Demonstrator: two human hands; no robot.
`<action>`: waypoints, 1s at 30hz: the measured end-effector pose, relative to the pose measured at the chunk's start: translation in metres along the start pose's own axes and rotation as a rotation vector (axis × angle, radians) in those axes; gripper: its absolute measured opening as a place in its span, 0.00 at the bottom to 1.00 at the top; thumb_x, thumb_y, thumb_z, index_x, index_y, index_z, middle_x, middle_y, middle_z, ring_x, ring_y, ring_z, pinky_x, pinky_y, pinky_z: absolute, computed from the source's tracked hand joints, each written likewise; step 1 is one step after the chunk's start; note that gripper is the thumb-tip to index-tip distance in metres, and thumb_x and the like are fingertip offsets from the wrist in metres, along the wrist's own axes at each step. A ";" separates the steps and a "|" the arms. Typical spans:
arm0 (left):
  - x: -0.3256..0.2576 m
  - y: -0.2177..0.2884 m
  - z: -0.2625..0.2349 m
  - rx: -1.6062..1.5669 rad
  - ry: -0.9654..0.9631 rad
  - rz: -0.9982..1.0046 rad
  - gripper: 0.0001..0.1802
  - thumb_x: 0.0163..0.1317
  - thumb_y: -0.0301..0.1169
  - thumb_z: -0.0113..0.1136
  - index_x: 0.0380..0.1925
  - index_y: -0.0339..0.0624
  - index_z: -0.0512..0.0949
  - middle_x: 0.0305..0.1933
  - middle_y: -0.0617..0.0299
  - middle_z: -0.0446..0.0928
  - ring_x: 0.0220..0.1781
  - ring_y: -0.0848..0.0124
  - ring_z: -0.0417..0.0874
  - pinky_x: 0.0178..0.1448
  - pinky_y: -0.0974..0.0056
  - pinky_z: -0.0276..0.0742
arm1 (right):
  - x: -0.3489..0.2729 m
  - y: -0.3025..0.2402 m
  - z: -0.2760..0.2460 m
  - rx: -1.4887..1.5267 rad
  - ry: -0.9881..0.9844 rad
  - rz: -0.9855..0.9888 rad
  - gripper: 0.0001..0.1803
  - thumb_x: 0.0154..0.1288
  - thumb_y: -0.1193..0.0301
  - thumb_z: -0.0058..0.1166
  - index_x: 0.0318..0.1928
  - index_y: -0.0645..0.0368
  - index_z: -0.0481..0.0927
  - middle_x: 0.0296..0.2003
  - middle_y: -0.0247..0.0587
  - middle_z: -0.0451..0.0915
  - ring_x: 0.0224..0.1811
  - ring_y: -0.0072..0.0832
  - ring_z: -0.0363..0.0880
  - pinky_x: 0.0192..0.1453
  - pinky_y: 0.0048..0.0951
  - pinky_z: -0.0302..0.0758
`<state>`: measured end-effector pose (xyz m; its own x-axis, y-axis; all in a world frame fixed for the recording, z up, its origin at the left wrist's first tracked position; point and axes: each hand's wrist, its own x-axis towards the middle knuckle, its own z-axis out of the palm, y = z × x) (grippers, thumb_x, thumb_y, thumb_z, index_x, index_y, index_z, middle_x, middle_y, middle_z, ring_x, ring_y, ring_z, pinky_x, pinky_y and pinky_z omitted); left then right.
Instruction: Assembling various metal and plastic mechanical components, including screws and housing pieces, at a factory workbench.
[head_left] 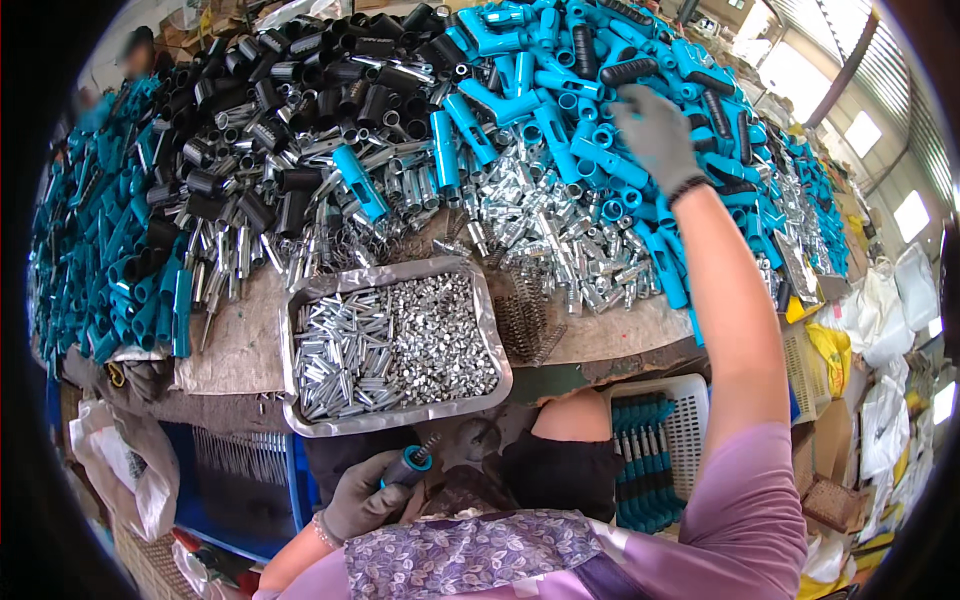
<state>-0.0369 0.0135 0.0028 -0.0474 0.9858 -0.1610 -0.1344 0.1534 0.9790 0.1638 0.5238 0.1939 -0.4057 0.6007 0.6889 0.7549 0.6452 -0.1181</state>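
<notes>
In a grey glove, my left hand is closed around a dark tubular handle with a blue collar, held low in front of my body. A short coiled metal piece sticks up out of its end. My right arm stretches far forward. The gloved right hand is at the heap of blue tool housings, near a black-gripped one. Its fingers are blurred and partly hidden, so whether it holds anything cannot be made out. Between me and the heaps lies a metal tray of small pins and short metal bits.
Black sleeves are heaped at the back, with more blue parts at far left. Loose metal fittings and springs lie behind the tray. A white basket of blue-handled pieces stands at lower right, a blue bin at lower left.
</notes>
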 end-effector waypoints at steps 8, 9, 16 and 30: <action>-0.011 0.024 0.014 -0.145 -0.064 0.030 0.41 0.62 0.62 0.61 0.56 0.34 0.73 0.35 0.64 0.78 0.35 0.77 0.77 0.40 0.69 0.74 | 0.032 -0.125 0.099 -0.506 -0.434 -0.307 0.37 0.67 0.64 0.56 0.74 0.48 0.60 0.52 0.44 0.84 0.59 0.40 0.80 0.70 0.46 0.63; -0.014 0.025 0.013 -0.144 -0.054 0.031 0.41 0.62 0.62 0.61 0.56 0.34 0.73 0.35 0.64 0.78 0.35 0.77 0.77 0.40 0.69 0.74 | 0.033 -0.131 0.105 -0.584 -0.374 -0.327 0.34 0.67 0.63 0.56 0.72 0.52 0.63 0.51 0.47 0.84 0.56 0.41 0.82 0.67 0.48 0.67; -0.027 0.027 0.008 -0.119 0.106 -0.056 0.50 0.54 0.68 0.65 0.59 0.33 0.72 0.39 0.68 0.77 0.38 0.81 0.74 0.42 0.73 0.72 | -0.052 -0.168 -0.002 1.247 -0.327 0.062 0.22 0.65 0.64 0.62 0.53 0.66 0.75 0.39 0.43 0.81 0.37 0.28 0.81 0.47 0.32 0.79; -0.056 0.016 0.036 0.069 -0.042 0.121 0.29 0.69 0.46 0.62 0.59 0.35 0.74 0.40 0.67 0.78 0.41 0.79 0.74 0.46 0.69 0.74 | -0.310 -0.229 -0.131 1.701 -0.717 0.401 0.38 0.70 0.58 0.59 0.70 0.68 0.60 0.53 0.46 0.76 0.54 0.31 0.75 0.61 0.34 0.71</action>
<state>-0.0004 -0.0365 0.0320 -0.0172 0.9992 -0.0368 -0.0619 0.0357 0.9974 0.1844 0.1277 0.1011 -0.8067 0.5806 0.1101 -0.2162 -0.1166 -0.9694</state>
